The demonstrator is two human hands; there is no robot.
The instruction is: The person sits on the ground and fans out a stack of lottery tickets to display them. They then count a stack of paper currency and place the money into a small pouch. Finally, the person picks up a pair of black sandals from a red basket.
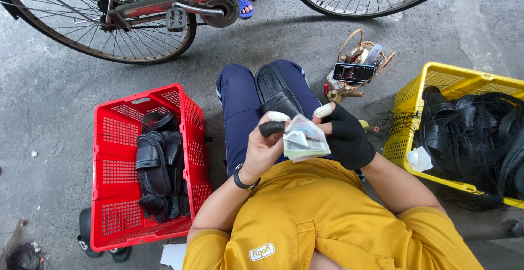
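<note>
2 hands hold a folded wad of pale paper notes (303,141) over the lap.

The left hand (266,144), bare with a black cot on 1 finger, grips the wad's left side; the right hand (345,135), in a black glove, grasps its right edge. A black rubber sandal (275,91) rests on the knee just beyond. A red plastic crate (112,139) of black sandals sits left, a yellow plastic crate (406,109) right, both on the concrete floor.

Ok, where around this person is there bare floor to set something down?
Bare concrete lies between the red crate and the bicycle wheel, and left of that crate. It is crowded to the right: a small basket with a phone sits by the yellow crate. Both hands hold a folded wad of paper over the lap.
</note>
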